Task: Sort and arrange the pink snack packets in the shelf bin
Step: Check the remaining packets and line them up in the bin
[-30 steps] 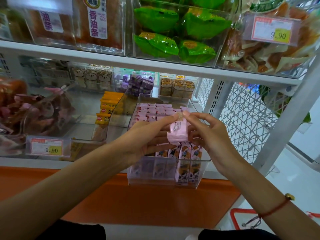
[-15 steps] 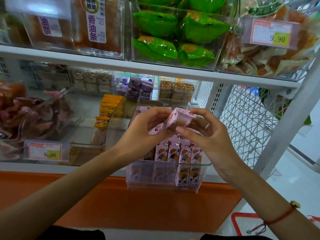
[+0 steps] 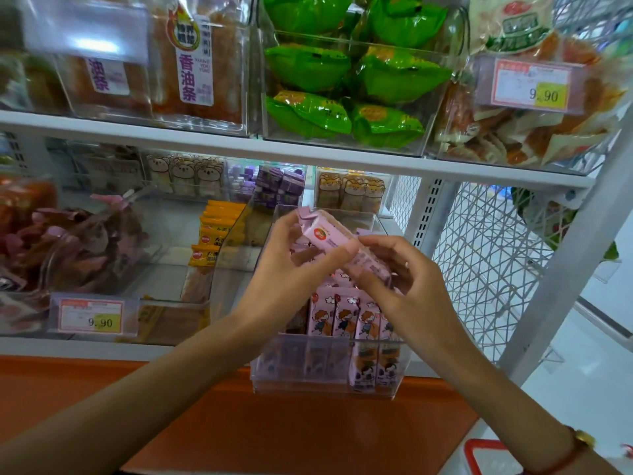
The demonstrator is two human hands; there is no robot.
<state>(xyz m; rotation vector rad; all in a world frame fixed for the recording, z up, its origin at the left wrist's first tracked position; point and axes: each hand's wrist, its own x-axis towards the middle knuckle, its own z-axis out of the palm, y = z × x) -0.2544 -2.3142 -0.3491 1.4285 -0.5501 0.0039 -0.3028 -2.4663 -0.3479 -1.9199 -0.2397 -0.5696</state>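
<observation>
Nearest the camera, two bare forearms reach up from the bottom corners; the right wrist wears a red cord bracelet point(image 3: 567, 459) with a small gold bead. Under them runs an orange ledge point(image 3: 239, 426), and a red-rimmed basket point(image 3: 479, 455) shows at the lower right.

Above the ledge a clear bin point(image 3: 397, 378) juts out from the lower shelf. In its front right part pink packets point(image 3: 346, 318) with a cartoon child stand upright in a tight row, side by side.

Over the bin the two hands meet on one pink packet point(image 3: 330, 236), held tilted, its high end to the left and its low end down to the right. The left hand point(image 3: 291, 269) pinches it from below and from the left, thumb laid along its lower edge. The right hand point(image 3: 404, 279) curls round its lower right end, forefinger tip touching the top edge. The packet is in the air above the bin, clear of the standing row.

To the left on the same shelf, a price tag point(image 3: 90, 317) reading 9.90 sits on the front of a bin of dark red snacks point(image 3: 51, 241), and orange packets point(image 3: 214, 231) stand near the middle. Farther back are purple packets point(image 3: 279, 186) and bear-faced packets point(image 3: 349, 193).

On the upper shelf point(image 3: 308, 154), green packets point(image 3: 342, 94) fill a clear bin, with brown sticks point(image 3: 202, 63) to the left and a second 9.90 tag point(image 3: 531, 85) to the right. White wire mesh point(image 3: 486, 255) closes the right side.
</observation>
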